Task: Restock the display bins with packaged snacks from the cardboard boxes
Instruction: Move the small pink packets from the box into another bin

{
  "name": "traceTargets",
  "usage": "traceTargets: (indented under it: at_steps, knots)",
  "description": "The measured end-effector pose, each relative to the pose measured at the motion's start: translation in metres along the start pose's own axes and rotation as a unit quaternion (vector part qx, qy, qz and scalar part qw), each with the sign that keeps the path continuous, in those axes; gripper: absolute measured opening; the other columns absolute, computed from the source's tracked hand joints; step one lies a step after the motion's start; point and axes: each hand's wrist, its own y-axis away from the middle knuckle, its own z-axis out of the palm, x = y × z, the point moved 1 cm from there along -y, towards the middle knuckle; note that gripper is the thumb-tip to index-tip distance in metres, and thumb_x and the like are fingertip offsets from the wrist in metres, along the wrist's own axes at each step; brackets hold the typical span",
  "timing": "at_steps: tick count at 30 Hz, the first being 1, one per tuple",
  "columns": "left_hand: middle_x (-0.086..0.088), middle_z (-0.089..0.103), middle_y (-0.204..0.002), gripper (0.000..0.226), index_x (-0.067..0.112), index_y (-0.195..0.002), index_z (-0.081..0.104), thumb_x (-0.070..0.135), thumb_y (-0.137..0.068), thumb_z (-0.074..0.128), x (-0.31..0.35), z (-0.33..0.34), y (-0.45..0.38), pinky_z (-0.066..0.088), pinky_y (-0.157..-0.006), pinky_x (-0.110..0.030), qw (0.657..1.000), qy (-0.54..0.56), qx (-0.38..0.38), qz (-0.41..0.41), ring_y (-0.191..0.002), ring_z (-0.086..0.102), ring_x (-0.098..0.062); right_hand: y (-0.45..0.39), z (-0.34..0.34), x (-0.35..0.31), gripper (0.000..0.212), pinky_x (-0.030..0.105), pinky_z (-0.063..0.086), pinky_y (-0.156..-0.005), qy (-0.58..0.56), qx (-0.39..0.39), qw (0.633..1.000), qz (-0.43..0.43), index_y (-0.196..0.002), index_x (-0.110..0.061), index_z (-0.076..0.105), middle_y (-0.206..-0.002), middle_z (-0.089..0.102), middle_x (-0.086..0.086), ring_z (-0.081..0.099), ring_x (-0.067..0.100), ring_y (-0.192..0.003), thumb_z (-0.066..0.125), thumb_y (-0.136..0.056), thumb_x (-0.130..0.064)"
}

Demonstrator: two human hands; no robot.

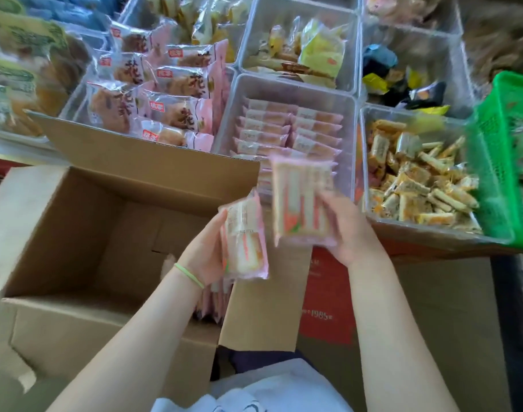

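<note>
- Gripping one pink sandwich pack (245, 239), the left hand (205, 251) hangs just above the open cardboard box (76, 233); the right hand (348, 230) clutches a blurred stack of the same packs (302, 197).
- Just beyond the right hand sits the clear bin (287, 87) with neat pink rows.
- Risk, I'd say: that stack is slick film held at one end, so packs could fan out and drop.
- Could also stray into the bar-snack bin (415, 236) right of that hand.
</note>
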Motion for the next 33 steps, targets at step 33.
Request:
traceTargets:
  at_steps: [33]
  knots:
    - [-0.008, 0.073, -0.105, 0.06, 0.013, -0.126, 0.063, 0.05, -0.079, 0.064, -0.01, -0.001, -0.006, 0.059, -0.071, -0.037, 0.992, 0.066, 0.096, -0.047, -0.09, 0.073, -0.023, -0.175, 0.075, 0.002, 0.024, 0.035, 0.054, -0.077, 0.866, -0.123, 0.481, -0.057, -0.111, -0.016, 0.065, -0.108, 0.066, 0.002, 0.062, 0.026, -0.097, 0.046, -0.096, -0.016]
